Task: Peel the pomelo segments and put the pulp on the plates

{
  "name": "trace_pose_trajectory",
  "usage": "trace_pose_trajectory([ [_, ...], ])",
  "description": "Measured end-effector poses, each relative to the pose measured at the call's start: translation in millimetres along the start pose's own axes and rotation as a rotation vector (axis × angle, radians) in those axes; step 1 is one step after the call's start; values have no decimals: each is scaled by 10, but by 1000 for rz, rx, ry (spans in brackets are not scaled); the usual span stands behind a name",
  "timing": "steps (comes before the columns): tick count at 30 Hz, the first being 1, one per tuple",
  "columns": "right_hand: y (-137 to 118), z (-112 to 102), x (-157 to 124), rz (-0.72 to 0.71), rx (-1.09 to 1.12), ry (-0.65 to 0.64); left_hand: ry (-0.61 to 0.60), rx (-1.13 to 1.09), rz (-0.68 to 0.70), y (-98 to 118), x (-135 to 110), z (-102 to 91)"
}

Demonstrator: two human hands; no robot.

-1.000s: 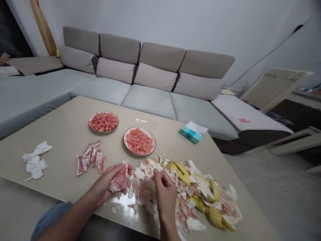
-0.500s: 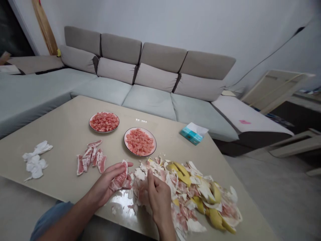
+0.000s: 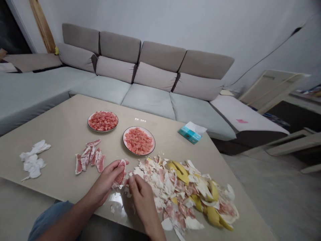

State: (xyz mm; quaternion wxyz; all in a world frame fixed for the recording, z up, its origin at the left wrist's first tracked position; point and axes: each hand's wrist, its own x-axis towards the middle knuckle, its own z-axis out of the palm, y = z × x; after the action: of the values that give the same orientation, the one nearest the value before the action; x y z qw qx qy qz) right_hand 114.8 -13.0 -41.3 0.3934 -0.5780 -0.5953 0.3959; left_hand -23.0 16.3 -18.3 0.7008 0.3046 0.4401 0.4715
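From where I'm standing, the person sits at the near edge of the worktop (image 3: 50, 127), both forearms reaching in from the bottom of the view. The left hand (image 3: 106, 179) is turned palm-up and tilted inward, its grip closed loosely around a pink pomelo segment (image 3: 119, 174), with the fingers curled up the segment's far side. The segment sits in that hand, just above the glossy surface.

The right hand (image 3: 142, 197) comes in from below, knuckles up, right beside the left. Its grip is nearly closed, with the fingertips (image 3: 131, 182) bunched at the lower end of the segment. I can't tell whether they are pinching a shred of it or only touching it.

To the right of both hands lies a wide heap of yellow peel and white pith (image 3: 175, 190), its edge almost at the right hand. Further up, two round plates (image 3: 88, 123) hold pink pomelo pulp, and the second plate (image 3: 123, 140) sits nearer the heap. Left of the hands is a row of peeled segments (image 3: 90, 157), and further left a pile of white membrane (image 3: 32, 160). A teal tissue box (image 3: 192, 132) stands near the far edge.
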Motion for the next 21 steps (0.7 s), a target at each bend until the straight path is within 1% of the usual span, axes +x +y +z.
trace_pose_trajectory([
  [2, -33, 98, -31, -27, -7, -39, 4, 80, 31, -13, 11, 0],
  [5, -54, 132, -39, -60, 44, -59, -5, 142, 57, -28, 22, -8],
  [7, -48, 105, -32, -44, 156, -64, -30, 96, 47, -27, 20, -6],
  [12, 31, 75, -33, 66, 489, -83, -93, -61, -44, 5, -11, 14],
  [16, 75, 129, -42, 96, 629, -81, -118, -120, -64, 7, -20, -7],
  [21, 38, 177, -35, 136, 811, -104, -163, -216, -133, 1, -6, -46],
])
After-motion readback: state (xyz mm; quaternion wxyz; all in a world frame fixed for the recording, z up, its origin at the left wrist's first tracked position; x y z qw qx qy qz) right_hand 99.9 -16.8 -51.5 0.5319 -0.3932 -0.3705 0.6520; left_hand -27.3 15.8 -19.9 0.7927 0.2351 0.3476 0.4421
